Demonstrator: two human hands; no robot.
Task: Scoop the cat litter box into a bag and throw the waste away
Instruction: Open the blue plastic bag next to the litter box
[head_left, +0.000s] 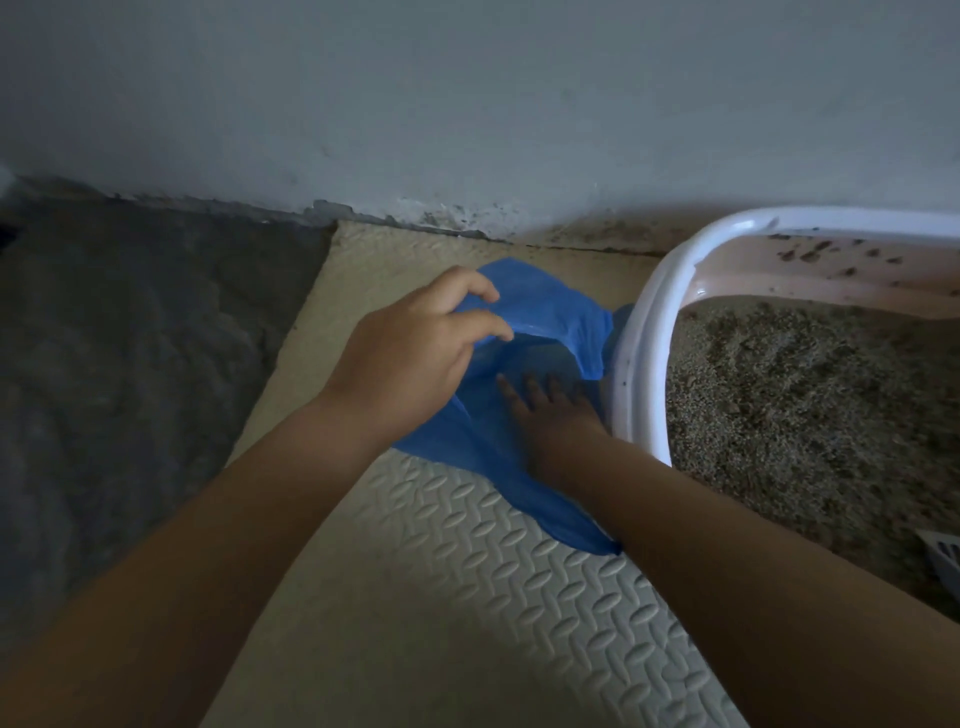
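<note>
Bag (545, 312): solid blue, semi-transp. Litter box (649, 332): white rim, pale pink inner side w/ dark specks. Litter (805, 410): grey-brown, speckled. Mat (493, 571): cream to off-white, embossed oval tread pattern, alt. directions. Floor (130, 338): dark grey, mottled. Wall (467, 104): pale blue-grey, plain; dark stains at base.

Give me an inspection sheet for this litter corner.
Surface: embossed foam mat, bag lying on it.
Job's things: blue bag beside white-rimmed box; litter in box; slotted scoop partly in view on litter.
Clutter: specks along wall base.
Hands: left hand pinches bag rim; right hand inside bag, fingers spread.
Cables: nothing seen.
Surroundings: grey wall; dark floor at left.
</note>
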